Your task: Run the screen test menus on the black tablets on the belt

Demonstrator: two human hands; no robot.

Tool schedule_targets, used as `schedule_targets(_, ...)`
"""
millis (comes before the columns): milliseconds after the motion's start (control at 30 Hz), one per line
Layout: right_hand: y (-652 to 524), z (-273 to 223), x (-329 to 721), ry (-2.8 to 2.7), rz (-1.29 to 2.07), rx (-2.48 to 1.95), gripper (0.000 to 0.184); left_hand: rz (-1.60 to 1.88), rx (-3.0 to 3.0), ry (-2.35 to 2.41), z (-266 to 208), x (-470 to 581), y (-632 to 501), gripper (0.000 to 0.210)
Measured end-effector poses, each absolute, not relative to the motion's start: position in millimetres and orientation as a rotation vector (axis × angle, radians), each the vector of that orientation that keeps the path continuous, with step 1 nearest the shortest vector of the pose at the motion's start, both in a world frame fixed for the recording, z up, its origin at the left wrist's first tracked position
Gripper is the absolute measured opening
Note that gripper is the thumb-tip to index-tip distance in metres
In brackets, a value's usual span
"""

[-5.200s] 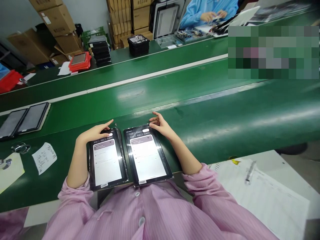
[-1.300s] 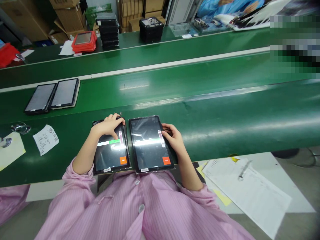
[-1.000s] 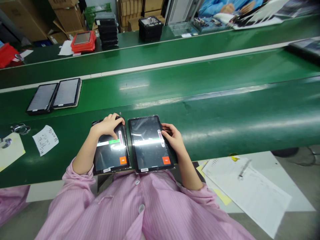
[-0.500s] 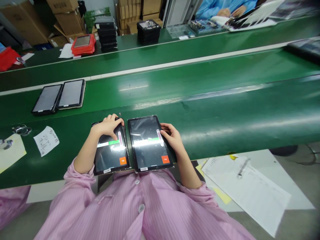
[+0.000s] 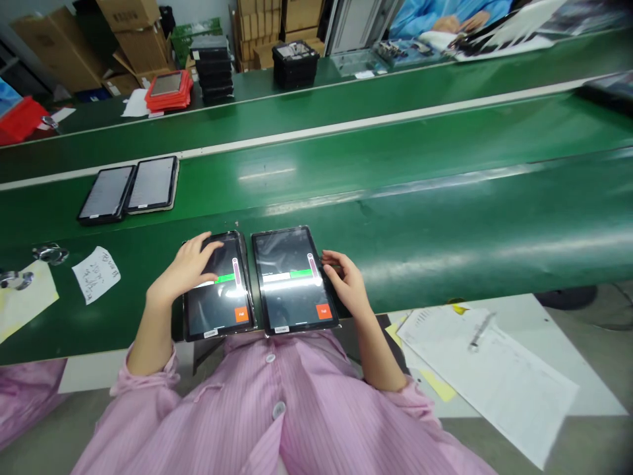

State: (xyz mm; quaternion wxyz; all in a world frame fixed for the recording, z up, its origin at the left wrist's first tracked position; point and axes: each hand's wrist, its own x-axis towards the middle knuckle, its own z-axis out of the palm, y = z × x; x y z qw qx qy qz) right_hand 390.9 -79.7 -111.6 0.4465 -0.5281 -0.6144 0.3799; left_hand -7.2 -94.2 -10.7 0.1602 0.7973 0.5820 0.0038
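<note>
Two dark-screened tablets lie side by side at the near edge of the green bench. Each shows a white-and-green bar, a small upright slider and an orange "Fail" square. My left hand [image 5: 190,267] is over the upper left of the left tablet [image 5: 217,310], fingers apart, holding nothing; whether it touches the glass I cannot tell. Beside the right edge of the right tablet [image 5: 287,297] rests my right hand [image 5: 346,284], its fingers loosely bent and apart, with nothing gripped.
Two more tablets [image 5: 152,183] lie on the green belt [image 5: 297,158] at left. A handwritten note [image 5: 96,276] is on the bench, printed sheets [image 5: 489,369] at lower right. Behind stand red trays [image 5: 169,92], a black stack [image 5: 212,71] and a black bin [image 5: 295,64]. A blue-sleeved co-worker's hands [image 5: 459,24] are beyond.
My left hand has slid left, away from the left tablet's right edge. My right hand has drawn slightly right, off the right tablet's edge. Both tablets stay put.
</note>
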Motion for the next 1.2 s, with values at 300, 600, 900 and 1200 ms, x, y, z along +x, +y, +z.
schedule_targets(300,-132.1,-88.2,397.0,-1.654,0.658,-1.359,0.018,0.361,1.634,1.878,-50.2,-55.8,-207.8,0.073)
schedule_targets(600,-140.2,-53.8,352.7,-2.225,0.546,-0.934,0.025,0.714,1.433,1.805,-73.5,-27.2,-233.2,0.076)
schedule_targets(900,-138.9,-62.9,349.8,-2.331,0.448,-0.916,0.023,0.684,1.338,1.744,-78.3,-27.5,-239.3,0.081)
schedule_targets(1200,-136.4,-58.0,352.6,-2.194,0.681,-0.938,0.024,0.698,1.347,1.717,-82.9,-28.6,-241.5,0.081)
